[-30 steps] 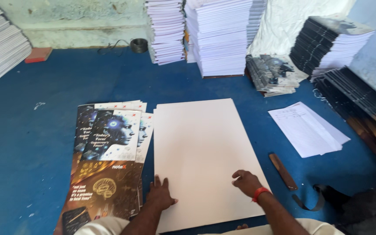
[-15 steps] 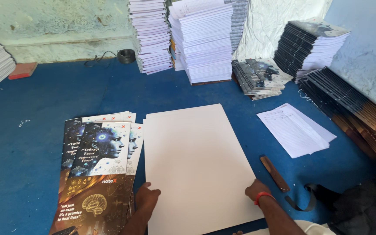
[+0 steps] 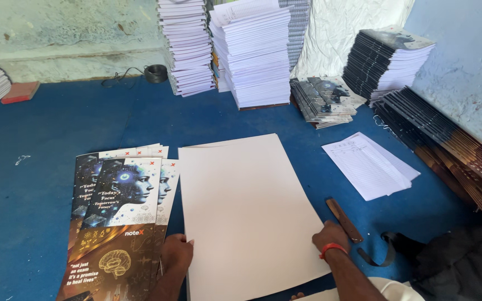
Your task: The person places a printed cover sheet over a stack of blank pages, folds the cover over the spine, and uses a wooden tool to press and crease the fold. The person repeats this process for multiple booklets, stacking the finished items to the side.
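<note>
Nearest the camera, both hands rest at the lower corners of a stack of large blank white sheets (image 3: pixel 241 212) lying flat on the blue floor (image 3: pixel 40 128). The left hand (image 3: pixel 176 252) sits at the sheets' lower left edge, knuckles up, its fingers curled down against the edge; whether they pinch the paper or only press on it cannot be told. The right hand (image 3: pixel 330 237), with a red band (image 3: pixel 332 249) at the wrist, lies on the lower right edge with fingers bent loosely on the sheet, not clenched. Both forearms come in from the bottom of the frame, angled slightly inward.

Judging by this, the step in hand is squaring or steadying the white stack; the next move would likely call for a firm hold on both edges so the sheets stay aligned.

Just beside the left hand lies a fanned pile of printed dark covers (image 3: pixel 118 223), touching the sheets' left edge. Near the right hand lie a brown flat strip (image 3: pixel 343 219) and a dark strap (image 3: pixel 383 253). Further right, ruled pages (image 3: pixel 369 164) lie apart. Against the far wall stand tall stacks of white booklets (image 3: pixel 255 53) and dark-covered books (image 3: pixel 386 61).
</note>
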